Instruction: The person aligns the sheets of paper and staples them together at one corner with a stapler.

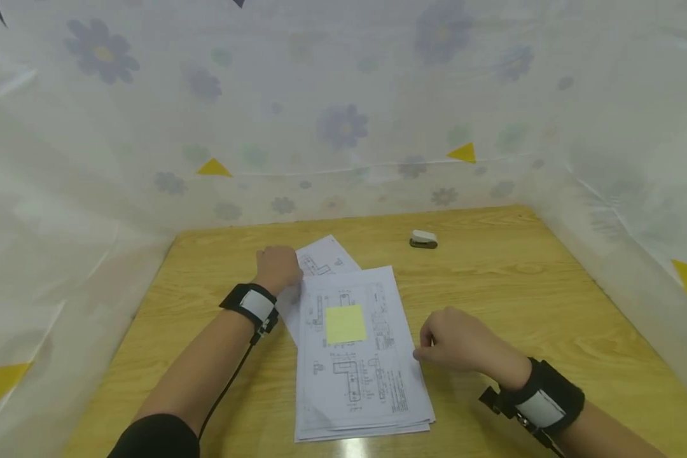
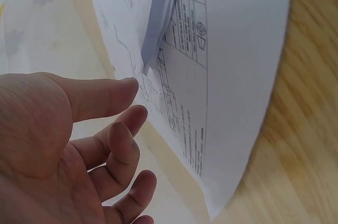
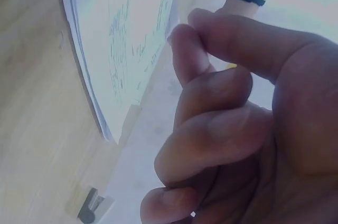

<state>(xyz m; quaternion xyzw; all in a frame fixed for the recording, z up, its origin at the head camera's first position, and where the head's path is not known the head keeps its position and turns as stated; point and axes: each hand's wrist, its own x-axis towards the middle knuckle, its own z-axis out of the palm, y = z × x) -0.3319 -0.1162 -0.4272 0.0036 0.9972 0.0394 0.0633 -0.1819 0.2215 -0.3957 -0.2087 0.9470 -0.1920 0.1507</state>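
A stack of white sheets printed with technical drawings (image 1: 403, 381) lies between my hands, with a yellow sticky note (image 1: 346, 324) on its top sheet. At the upper left, another drawing sheet (image 1: 334, 250) sticks out at an angle from under the stack. My left hand (image 1: 278, 270) is at this left side, the thumb right at the papers' edge; in the left wrist view its fingers (image 2: 124, 152) are loosely bent with a gap below the thumb. Beside the stack's right edge is my right hand (image 1: 455, 340), fingers curled, thumb and index tips together with nothing visible between them.
A small white and dark stapler (image 1: 423, 239) stands toward the back right of the wooden table (image 1: 492, 267). White flowered sheeting (image 1: 343, 83) surrounds the table at the back and both sides, with yellow triangles on it.
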